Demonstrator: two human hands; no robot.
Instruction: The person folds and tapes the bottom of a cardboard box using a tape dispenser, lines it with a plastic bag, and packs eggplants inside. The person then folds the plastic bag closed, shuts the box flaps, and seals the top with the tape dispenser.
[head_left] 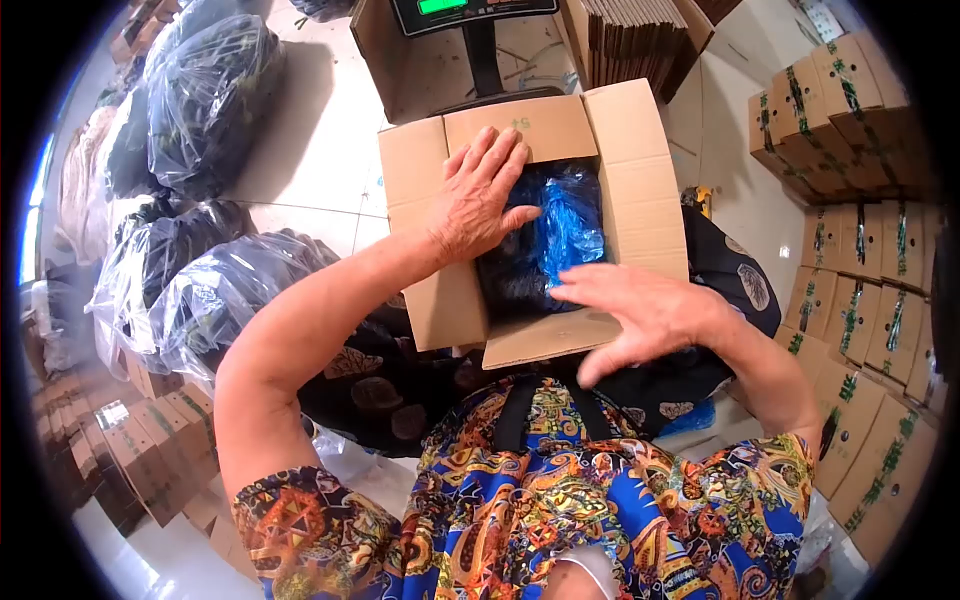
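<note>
An open cardboard box (635, 170) sits in front of me, its flaps folded outward. Inside it lie dark items in plastic and a shiny blue plastic bag (572, 225). My left hand (482, 195) rests with fingers stretched over the far left flap and corner, its thumb reaching over the contents. Above the near right part of the box hovers my right hand (640, 310), fingers extended and thumb apart, the fingertips close to the blue bag's lower end. Whether those fingertips touch the bag, I cannot tell.
A scale with a green display (443, 6) stands behind the box. Flattened cardboard (640, 55) is stacked beside it. Taped cartons (850, 270) pile up at right, more cartons (150, 440) at lower left. Clear plastic bags with dark contents (215, 100) lie on the left floor.
</note>
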